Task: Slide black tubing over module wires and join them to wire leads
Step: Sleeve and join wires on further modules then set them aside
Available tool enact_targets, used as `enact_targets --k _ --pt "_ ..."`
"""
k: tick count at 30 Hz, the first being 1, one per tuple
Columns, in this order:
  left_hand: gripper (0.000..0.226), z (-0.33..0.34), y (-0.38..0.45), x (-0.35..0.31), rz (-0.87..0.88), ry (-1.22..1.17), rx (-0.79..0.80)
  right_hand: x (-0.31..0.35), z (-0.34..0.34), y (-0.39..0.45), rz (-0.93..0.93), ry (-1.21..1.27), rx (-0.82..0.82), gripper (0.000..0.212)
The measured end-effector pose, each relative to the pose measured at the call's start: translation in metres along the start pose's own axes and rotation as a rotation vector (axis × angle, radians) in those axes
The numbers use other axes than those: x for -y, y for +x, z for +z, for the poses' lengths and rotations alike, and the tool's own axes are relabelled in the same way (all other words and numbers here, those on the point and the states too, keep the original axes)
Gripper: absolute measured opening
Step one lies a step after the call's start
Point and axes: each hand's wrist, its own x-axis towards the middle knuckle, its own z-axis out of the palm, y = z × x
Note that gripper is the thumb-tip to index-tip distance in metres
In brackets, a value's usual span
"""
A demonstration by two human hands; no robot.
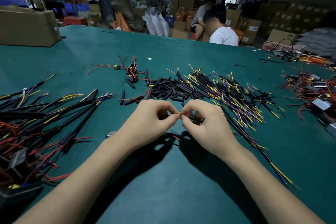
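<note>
Over the green table (163,178), my left hand (151,122) and my right hand (205,123) meet fingertip to fingertip. Both pinch thin wire ends at the joint (179,114), where a bit of yellow shows. A black sleeved lead (269,162) with yellow and blue wires trails from my right hand toward the lower right. A small module (111,133) lies half hidden under my left wrist, and a red wire tip (177,138) shows below my hands. A heap of short black tubing pieces (174,89) lies just beyond my hands.
A spread of black leads with yellow and purple wires (232,92) lies at the right. Finished assemblies (36,123) are piled at the left, modules with red wires (316,96) at the far right. A cardboard box (27,25) stands back left; a person (223,31) sits beyond the table.
</note>
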Motion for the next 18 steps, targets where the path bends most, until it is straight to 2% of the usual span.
enact_targets --k 3,7,11,14,18 --pt "0.006 0.0019 -0.0043 -0.0028 0.173 0.301 -0.028 -0.0016 0.0002 0.0018 0.194 0.23 0.027 0.021" --pt "0.004 0.0015 -0.0059 -0.0044 0.297 0.398 -0.079 -0.0009 -0.003 0.0028 0.34 0.427 0.119 0.017" --pt "0.003 0.0026 -0.0048 -0.0056 0.42 0.562 -0.058 -0.0038 -0.0071 0.0026 0.48 0.546 0.23 0.016" --pt "0.008 0.0032 -0.0062 -0.0077 0.473 0.607 -0.066 -0.0059 -0.0081 0.0018 0.462 0.487 0.257 0.014" --pt "0.021 0.0026 -0.0054 -0.0077 0.474 0.68 -0.065 -0.003 -0.0041 0.0007 0.305 0.304 0.191 0.016"
